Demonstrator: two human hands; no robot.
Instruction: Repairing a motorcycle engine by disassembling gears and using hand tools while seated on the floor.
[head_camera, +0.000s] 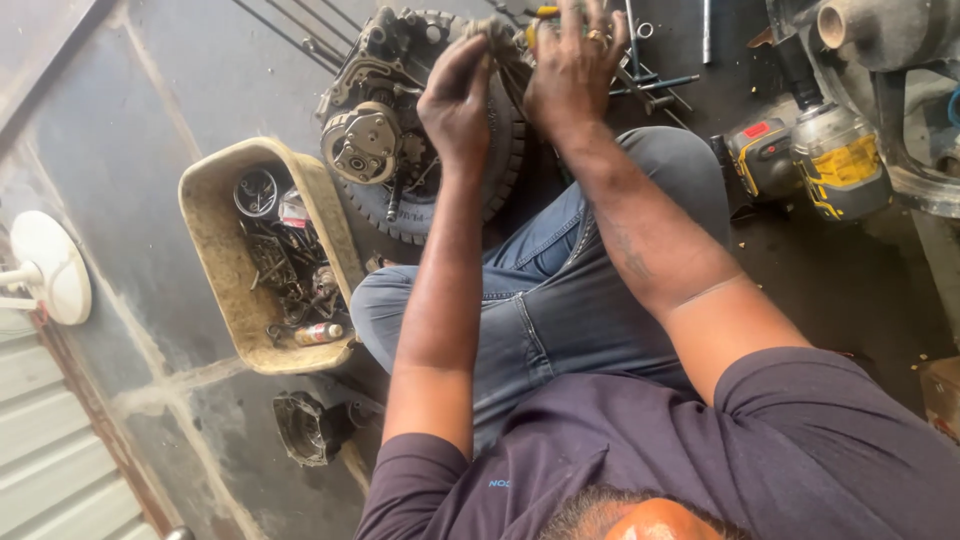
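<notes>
A small greasy part (497, 38) sits pinched between the two hands at the 12 o'clock edge of the view, right over the engine; it is too dark and too covered by fingers to tell what it is. The left hand (457, 98) closes its fingers (470, 52) on the part from the 9 o'clock side. The right hand (573, 70), a ring on one finger, curls over it from the 3 o'clock side, fingertips partly cut off by the top of the frame, so its exact grip is hard to make out.

Just below the hands lies the engine (380, 130), resting on a tyre (505, 150) on the dark floor (850, 290). The person's bent knee in blue jeans (560, 290) rises toward 6 o'clock of it and hides the tyre's lower edge.

At 9 o'clock of the engine stands a grimy beige tub (215, 260) filled with dirty small parts. At 7 o'clock lies a dark metal cover (305, 428). At 3 o'clock a yellow and black impact driver (835, 160) lies on the floor, with thin rods and tools (655, 85) between it and the hands. A white round object (50, 265) shows at the far 9 o'clock edge.
</notes>
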